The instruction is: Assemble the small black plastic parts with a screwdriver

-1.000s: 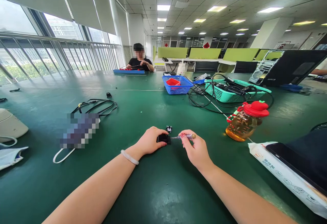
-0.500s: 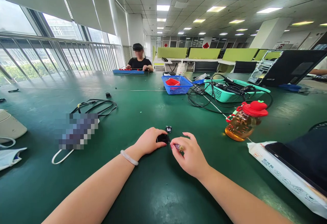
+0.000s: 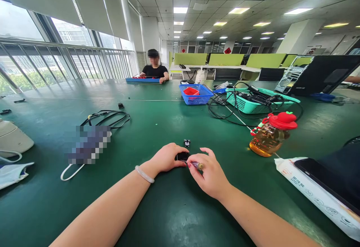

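Between the thumb and fingers of my left hand [image 3: 171,157] is a small black block-like part [image 3: 182,156], held down at the green table. My right hand [image 3: 209,172] pinches a slim tool that looks like a small screwdriver [image 3: 200,166]. Its brownish handle end points toward me, and its front end meets the right side of the black part. Fingers hide the tip and the exact contact. Just beyond my left fingertips lies a small black-and-silver piece [image 3: 187,142], apart from both hands.
To the right stand a red-lidded bottle [image 3: 270,136] and a white packet [image 3: 315,190] with a phone [image 3: 329,181] on it. Farther back are a blue basket [image 3: 197,99] and a green cable basket [image 3: 253,107]. A cable [image 3: 105,117] lies left. A person [image 3: 154,68] sits opposite.
The view has shifted slightly. My right hand and the tool have come closer against the black part, which my left hand still holds. The person opposite has lowered a hand to the table edge.
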Available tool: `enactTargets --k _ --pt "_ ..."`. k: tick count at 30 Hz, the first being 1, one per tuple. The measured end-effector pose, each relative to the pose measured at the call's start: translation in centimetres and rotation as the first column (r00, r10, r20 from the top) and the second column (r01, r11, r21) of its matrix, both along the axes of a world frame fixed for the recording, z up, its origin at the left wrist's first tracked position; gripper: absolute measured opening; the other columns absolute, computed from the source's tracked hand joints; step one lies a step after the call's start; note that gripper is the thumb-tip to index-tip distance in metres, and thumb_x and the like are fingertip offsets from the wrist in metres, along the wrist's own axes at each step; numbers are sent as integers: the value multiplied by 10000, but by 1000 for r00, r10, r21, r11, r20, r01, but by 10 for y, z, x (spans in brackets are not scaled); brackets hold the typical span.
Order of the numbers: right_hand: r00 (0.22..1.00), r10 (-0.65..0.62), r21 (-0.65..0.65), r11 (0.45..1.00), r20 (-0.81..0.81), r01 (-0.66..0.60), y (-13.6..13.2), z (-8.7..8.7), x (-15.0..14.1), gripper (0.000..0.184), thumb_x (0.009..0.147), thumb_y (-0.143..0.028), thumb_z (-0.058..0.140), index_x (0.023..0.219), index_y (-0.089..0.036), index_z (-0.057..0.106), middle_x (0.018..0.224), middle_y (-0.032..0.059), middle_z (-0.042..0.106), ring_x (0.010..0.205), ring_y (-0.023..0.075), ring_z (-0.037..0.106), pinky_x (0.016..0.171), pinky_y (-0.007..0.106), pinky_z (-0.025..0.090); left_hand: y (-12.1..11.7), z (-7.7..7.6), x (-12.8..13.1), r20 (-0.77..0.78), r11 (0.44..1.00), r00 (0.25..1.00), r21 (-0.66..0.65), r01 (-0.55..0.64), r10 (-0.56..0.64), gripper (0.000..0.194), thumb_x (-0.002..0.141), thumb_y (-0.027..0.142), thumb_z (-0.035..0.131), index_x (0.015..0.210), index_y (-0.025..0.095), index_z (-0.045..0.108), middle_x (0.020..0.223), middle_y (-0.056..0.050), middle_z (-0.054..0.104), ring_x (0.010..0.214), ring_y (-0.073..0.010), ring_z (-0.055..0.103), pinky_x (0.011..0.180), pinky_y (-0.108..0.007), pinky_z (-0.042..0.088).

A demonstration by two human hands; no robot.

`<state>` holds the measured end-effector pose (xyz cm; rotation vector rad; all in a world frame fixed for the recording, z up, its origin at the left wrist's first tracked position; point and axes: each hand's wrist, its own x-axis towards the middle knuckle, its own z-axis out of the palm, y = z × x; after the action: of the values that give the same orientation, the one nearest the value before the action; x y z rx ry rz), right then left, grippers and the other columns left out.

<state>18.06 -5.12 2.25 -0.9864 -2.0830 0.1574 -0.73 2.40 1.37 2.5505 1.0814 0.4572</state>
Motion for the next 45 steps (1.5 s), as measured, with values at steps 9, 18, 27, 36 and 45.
enactTargets --k 9,18,27,36,45 --pt "998 -25 -85 996 -62 20 1 1 2 163 932 -255 438 844 -252 576 774 -11 701 675 158 629 1004 478 380 0 0 0 6 1000 1000 -12 -11 11 419 802 425 686 1189 271 644 1069 -54 707 992 -233 622 878 -345 475" --pt "973 -168 -33 986 -158 165 5 3 11 177 931 -286 447 852 -261 603 832 8 723 749 191 637 930 420 434 2 -4 -1 10 1000 1000 -11 -13 13 448 771 422 728 1187 282 639 1076 -57 701 1004 -233 615 905 -357 472" --pt "969 -198 -71 979 -149 189 10 1 13 248 942 -325 416 819 -258 621 820 29 715 797 212 634 894 414 458 1 -4 -1 19 1000 999 -10 -27 28 464 774 403 722 1212 282 629 1105 -56 700 1023 -233 616 907 -359 480" --pt "933 -158 -64 987 -325 145 9 0 19 210 940 -336 448 877 -248 628 834 48 691 830 218 636 785 365 502 -3 2 -1 186 998 982 38 -53 45 425 805 332 671 1220 265 607 1183 -46 677 1093 -225 594 998 -386 467" --pt "896 -309 -248 940 -319 236 30 -13 25 234 898 -355 501 1015 -242 669 1007 58 707 905 223 662 838 374 506 1 -4 -2 152 934 940 145 -327 306 385 910 269 467 1278 267 584 1187 -76 598 1068 -235 584 971 -397 482"
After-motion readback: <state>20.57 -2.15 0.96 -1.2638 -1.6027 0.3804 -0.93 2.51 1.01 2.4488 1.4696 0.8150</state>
